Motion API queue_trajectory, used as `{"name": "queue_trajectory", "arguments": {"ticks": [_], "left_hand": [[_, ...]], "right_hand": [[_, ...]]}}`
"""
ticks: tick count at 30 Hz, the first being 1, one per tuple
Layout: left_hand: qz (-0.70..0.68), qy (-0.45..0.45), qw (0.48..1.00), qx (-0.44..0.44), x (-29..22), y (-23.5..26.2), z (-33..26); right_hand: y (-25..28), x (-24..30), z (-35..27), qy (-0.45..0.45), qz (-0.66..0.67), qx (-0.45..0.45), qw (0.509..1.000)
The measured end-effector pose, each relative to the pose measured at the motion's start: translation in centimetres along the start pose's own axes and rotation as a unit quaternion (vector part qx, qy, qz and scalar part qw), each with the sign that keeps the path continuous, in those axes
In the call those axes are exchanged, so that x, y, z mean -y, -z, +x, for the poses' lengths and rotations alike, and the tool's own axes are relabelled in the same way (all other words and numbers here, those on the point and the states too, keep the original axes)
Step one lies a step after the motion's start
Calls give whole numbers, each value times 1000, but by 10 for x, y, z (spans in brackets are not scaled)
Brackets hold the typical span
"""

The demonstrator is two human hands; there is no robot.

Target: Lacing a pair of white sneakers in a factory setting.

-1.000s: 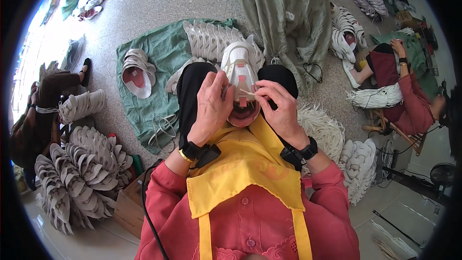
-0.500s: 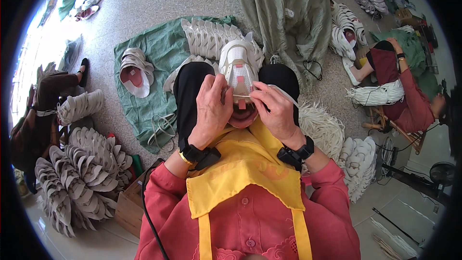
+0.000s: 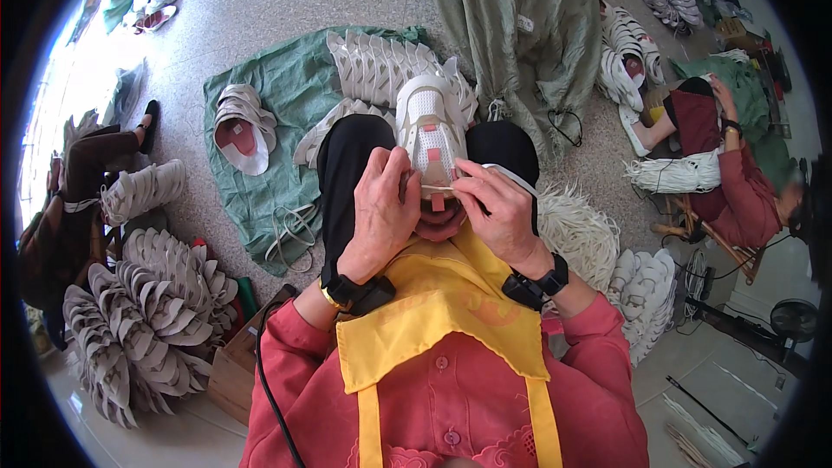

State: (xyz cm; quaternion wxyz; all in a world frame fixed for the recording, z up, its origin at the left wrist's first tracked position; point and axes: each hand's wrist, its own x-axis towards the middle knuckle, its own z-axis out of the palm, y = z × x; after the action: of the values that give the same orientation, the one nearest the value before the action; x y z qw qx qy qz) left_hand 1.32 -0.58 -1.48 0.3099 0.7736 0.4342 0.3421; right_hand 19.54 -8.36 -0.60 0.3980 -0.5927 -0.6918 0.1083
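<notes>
A white and beige shoe upper [image 3: 426, 102] with pink tabs lies between my knees, toe pointing away from me. A thin pale shoelace [image 3: 437, 187] runs straight across its opening, from one hand to the other. My left hand [image 3: 381, 204] is closed at the upper's left edge, its curled fingertips pinching the lace end there. On the opposite edge my right hand [image 3: 501, 212] pinches the lace between thumb and forefinger. A loose white strand shows behind the right hand. Both hands partly hide the sides of the upper.
Rows of stacked uppers [image 3: 377, 65] lie on a green sheet [image 3: 295, 78] ahead. More stacks [image 3: 139, 321] stand at the left. White laces [image 3: 576, 230] are heaped by my right knee. A draped grey-green cover [image 3: 511, 17] stands ahead; a seated co-worker [image 3: 737, 182] is at the right.
Both hands have shifted slightly toward me, the right one also a little to the right. The lace across the opening sits lower in the picture. Nothing has been let go.
</notes>
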Motion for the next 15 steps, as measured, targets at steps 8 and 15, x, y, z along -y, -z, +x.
{"name": "queue_trajectory", "arguments": {"ticks": [8, 15], "left_hand": [[19, -29, 999, 24, 13, 1, 39], [23, -50, 998, 31, 26, -11, 65]], "right_hand": [[2, -20, 19, -205, 153, -29, 966], [-5, -37, 37, -231, 168, -15, 958]]}}
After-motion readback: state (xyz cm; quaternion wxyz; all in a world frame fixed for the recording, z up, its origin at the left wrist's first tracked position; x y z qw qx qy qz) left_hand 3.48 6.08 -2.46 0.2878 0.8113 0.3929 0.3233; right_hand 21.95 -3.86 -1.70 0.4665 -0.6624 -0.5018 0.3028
